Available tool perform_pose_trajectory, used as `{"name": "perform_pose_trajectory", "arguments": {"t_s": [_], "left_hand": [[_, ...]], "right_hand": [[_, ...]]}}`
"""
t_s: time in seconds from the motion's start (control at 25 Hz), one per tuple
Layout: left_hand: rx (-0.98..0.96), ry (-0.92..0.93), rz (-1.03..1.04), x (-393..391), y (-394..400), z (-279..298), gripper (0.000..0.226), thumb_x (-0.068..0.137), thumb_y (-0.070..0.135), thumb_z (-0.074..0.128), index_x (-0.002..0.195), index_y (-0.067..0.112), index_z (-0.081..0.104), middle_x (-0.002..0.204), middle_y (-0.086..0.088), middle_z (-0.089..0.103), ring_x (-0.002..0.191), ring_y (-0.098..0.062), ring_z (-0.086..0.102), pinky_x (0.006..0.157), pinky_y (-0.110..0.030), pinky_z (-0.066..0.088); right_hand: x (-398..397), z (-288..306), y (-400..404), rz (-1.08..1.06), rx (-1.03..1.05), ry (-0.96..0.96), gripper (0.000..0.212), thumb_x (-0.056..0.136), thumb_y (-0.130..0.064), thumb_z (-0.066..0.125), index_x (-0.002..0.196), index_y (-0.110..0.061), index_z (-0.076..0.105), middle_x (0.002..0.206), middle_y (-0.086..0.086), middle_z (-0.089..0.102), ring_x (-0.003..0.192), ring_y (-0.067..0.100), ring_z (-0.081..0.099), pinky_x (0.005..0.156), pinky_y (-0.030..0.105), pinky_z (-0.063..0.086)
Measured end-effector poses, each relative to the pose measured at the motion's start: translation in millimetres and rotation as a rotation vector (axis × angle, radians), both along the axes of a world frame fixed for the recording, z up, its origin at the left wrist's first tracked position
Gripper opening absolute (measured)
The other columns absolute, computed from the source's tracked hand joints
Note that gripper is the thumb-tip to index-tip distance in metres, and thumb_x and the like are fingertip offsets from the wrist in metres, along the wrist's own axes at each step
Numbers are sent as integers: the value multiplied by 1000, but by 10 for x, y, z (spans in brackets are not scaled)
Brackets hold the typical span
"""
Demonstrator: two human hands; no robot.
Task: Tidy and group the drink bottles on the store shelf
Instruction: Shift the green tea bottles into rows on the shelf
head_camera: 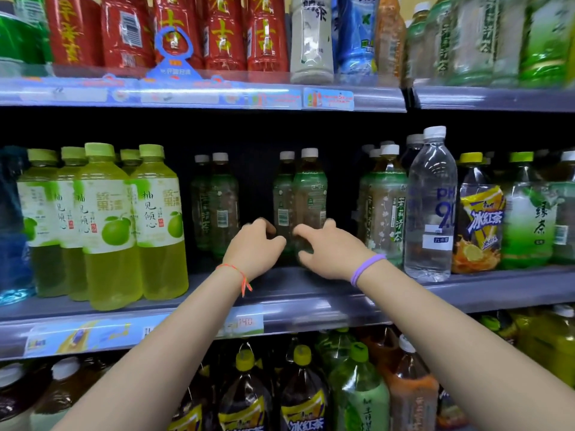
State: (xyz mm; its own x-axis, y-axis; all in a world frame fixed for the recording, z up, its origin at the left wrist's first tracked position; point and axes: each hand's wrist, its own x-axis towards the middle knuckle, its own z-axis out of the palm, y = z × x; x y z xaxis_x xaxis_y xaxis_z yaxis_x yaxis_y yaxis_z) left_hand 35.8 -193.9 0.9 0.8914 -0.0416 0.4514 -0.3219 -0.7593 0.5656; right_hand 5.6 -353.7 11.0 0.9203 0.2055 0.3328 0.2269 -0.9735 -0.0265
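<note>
You see glossy clear plastic bottles (298,200) with shiny film labels, a smooth grey metal shelf (311,293), and paper price tags (245,323) along its front edge.

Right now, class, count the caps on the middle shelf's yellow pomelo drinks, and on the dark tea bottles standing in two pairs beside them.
Yellow pomelo drinks: 5
Dark tea bottles: 4
Total: 9

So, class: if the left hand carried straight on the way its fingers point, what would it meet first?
Most likely the left of the two white-capped tea bottles just ahead of the left hand; its fingertips look almost on it, though depth is unclear.
</note>
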Motion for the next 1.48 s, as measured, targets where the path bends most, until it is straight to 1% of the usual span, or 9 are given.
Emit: {"name": "perform_pose_trajectory", "arguments": {"t_s": [0.16, 0.28, 0.44, 0.56, 0.68, 0.92, 1.08, 1.28, 1.48], "left_hand": [[-3, -95, -76, -69, -46, 23, 16, 90, 31, 54, 103, 24, 59, 106, -1, 61, 99, -24, 58, 84, -33, 47], [10, -152, -248, -208, -162, 25, 24, 90, 26, 52, 109, 33, 66, 93, 8, 66, 97, -21, 62, 83, -31, 49], [424, -130, -225, -204, -430, -23, 47, 95, 36, 44, 141, 43, 45, 129, 2, 64, 114, -27, 60, 86, -35, 48], [747, -276, -1, -132, -567, -24, 42, 100, 46, 39, 137, 28, 51, 122, -4, 66, 111, -29, 63, 75, -32, 40], [889, -280, 106, -151, -612, 16, 38, 101, 44, 39, 123, 20, 57, 117, -4, 67, 108, -28, 64, 70, -31, 35], [856, -284, 202, -192, -602, 80, 31, 97, 33, 46, 107, 15, 68, 110, -7, 69, 103, -29, 66, 69, -30, 38], [597, -279, 131, -218, -682, 133, 34, 93, 39, 47, 91, 15, 71, 96, -8, 70, 94, -32, 66, 68, -29, 40], [-217, -3, -236, -10, -1005, 214, 25, 83, 41, 54, 77, 20, 68, 82, -4, 72, 84, -28, 69, 76, -39, 58], [-508, 218, -405, 85, -1395, 318, 31, 91, 26, 67, 118, 11, 61, 108, -11, 70, 95, -20, 64, 75, -31, 53]], "right_hand": [[-129, 16, -24, 73, 269, -219, 6, 92, -24, 48, 97, -22, 44, 82, 2, 55, 70, 31, 55, 63, 37, 47], [-251, -53, -105, -73, 343, -371, 4, 92, -22, 48, 93, -18, 47, 78, 2, 58, 69, 28, 53, 54, 33, 37], [-355, -133, -258, -358, -19, -406, 33, 97, -25, 42, 129, -22, 44, 86, 6, 53, 64, 29, 47, 51, 30, 30], [-273, -54, -404, -495, -319, -362, 52, 102, -33, 39, 151, -32, 24, 69, 4, 41, 57, 22, 44, 53, 24, 35], [-106, 51, -506, -521, -425, -250, 50, 103, -43, 37, 149, -25, 30, 78, 4, 54, 75, 25, 63, 68, 29, 52], [92, 106, -513, -623, -434, -92, 33, 91, -19, 53, 123, -14, 60, 98, 8, 68, 79, 33, 68, 40, 26, 40], [40, 120, -498, -517, -380, -114, 38, 94, -22, 52, 132, -17, 49, 102, 9, 63, 86, 35, 66, 46, 31, 48], [-157, 101, -507, -331, -337, -239, 29, 98, -29, 50, 124, -17, 55, 109, 5, 61, 100, 30, 63, 72, 33, 51], [-257, 167, -609, -268, -237, -190, 30, 98, -24, 48, 122, -11, 62, 119, 7, 63, 110, 28, 61, 72, 32, 37]]}}
